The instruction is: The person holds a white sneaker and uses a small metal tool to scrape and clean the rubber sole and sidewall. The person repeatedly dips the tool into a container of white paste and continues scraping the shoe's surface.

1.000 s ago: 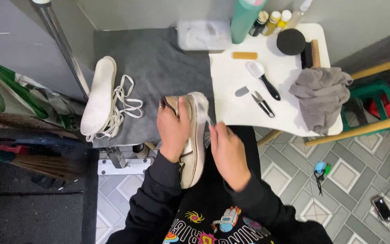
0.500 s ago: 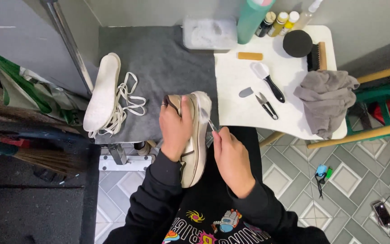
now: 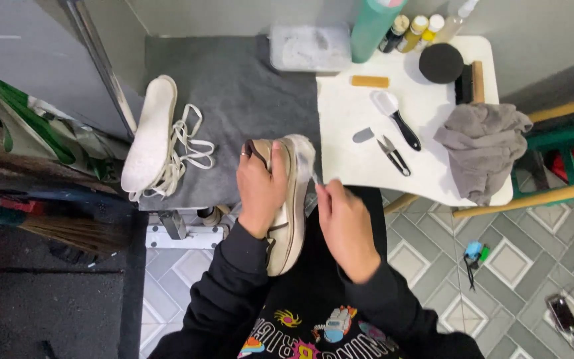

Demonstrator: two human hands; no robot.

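Scrubbing the foamy sole edge of a worn cream-and-tan leather shoe (image 3: 288, 213), held on its side above the lap; best done in short strokes with the shoe braced firmly. Left hand (image 3: 260, 189) wrapping closed around the upper, right hand (image 3: 343, 223) just beside it, pinched shut on a small brush, barely showing. Lying beyond the right hand on a white tabletop (image 3: 347, 126): black-handled brush (image 3: 396, 119), small scissors (image 3: 392, 154), crumpled grey cloth (image 3: 479, 149).

Open along the white table's (image 3: 347, 113) left edge and near-left corner; blocked by brush (image 3: 396, 118), scissors (image 3: 392, 154), cloth (image 3: 483, 149) rightward.
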